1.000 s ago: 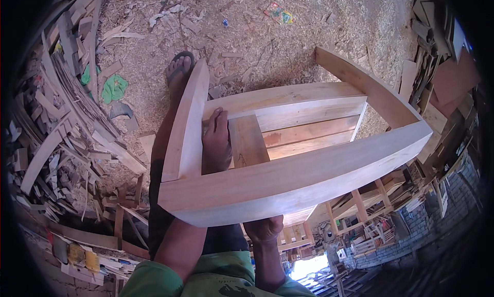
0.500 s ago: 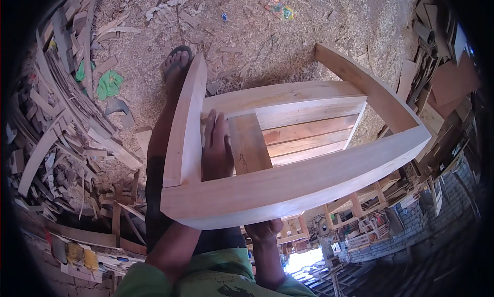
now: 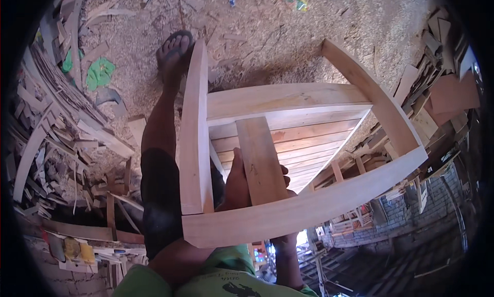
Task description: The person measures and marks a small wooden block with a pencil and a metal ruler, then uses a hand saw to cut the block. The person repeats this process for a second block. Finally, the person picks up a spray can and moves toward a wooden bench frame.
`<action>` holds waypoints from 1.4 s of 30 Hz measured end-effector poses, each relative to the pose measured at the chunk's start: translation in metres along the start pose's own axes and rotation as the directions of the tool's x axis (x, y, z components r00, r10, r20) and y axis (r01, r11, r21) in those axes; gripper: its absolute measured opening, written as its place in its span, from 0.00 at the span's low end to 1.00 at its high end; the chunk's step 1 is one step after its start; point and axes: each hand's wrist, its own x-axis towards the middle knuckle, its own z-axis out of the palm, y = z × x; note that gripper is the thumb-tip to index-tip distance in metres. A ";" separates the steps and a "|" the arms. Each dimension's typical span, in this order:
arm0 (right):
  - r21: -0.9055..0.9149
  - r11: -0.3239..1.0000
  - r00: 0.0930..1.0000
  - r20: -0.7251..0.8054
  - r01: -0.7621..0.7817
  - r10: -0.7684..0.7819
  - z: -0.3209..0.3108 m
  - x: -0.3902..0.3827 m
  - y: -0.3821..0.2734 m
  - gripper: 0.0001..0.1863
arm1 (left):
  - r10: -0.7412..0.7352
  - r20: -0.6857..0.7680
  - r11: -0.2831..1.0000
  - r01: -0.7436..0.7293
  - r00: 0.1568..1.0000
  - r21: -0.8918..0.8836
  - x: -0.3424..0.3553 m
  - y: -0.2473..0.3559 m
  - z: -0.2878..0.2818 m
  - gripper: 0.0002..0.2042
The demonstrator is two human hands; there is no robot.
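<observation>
I am holding a pale wooden frame (image 3: 319,204) with two legs sticking away from me and a slatted panel (image 3: 309,135) within it. Inside it, my left hand (image 3: 236,186) is closed round a short wide board (image 3: 262,158), thumb on its left edge and fingertips showing at its right edge. My left forearm passes under the near rail. My right hand (image 3: 283,241) is at the underside of that rail, right of centre; its fingers are mostly hidden behind the wood. My sandalled left foot (image 3: 174,52) stands beside the frame's left leg.
Shavings and offcuts (image 3: 98,14) cover the floor. Heaped wood scraps (image 3: 46,132) line the left, with green crumpled material (image 3: 99,72). Stacked boards (image 3: 450,91) lie at the right. A grey block wall (image 3: 391,214) and more timber show at the lower right.
The frame has shifted right and tilted, showing more slats. My left hand has moved from the gap beside the inner board down and right, and now grips that board.
</observation>
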 end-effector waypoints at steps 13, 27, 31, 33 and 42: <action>-0.633 0.748 0.743 0.399 -0.201 0.538 -0.162 0.080 -0.265 0.24 | 0.082 -0.269 0.992 -0.052 0.960 0.117 -0.010 -0.004 0.001 0.48; -0.767 0.551 0.754 0.565 0.329 0.336 -0.131 0.222 -0.327 0.20 | 0.152 -0.168 0.988 -0.153 0.974 0.008 -0.001 -0.007 0.000 0.47; -0.678 0.603 0.774 0.615 0.420 0.153 -0.117 0.239 -0.313 0.19 | 0.119 -0.158 0.988 -0.133 0.980 -0.079 -0.004 -0.009 0.000 0.47; -0.619 0.627 0.736 0.669 0.473 0.105 -0.104 0.246 -0.300 0.18 | 0.124 -0.149 0.987 -0.138 0.981 -0.087 -0.003 -0.011 -0.001 0.47; -0.350 0.779 0.269 0.933 0.521 0.240 -0.031 0.230 -0.233 0.20 | 0.105 -0.184 0.978 -0.135 0.977 -0.162 -0.002 -0.009 0.006 0.47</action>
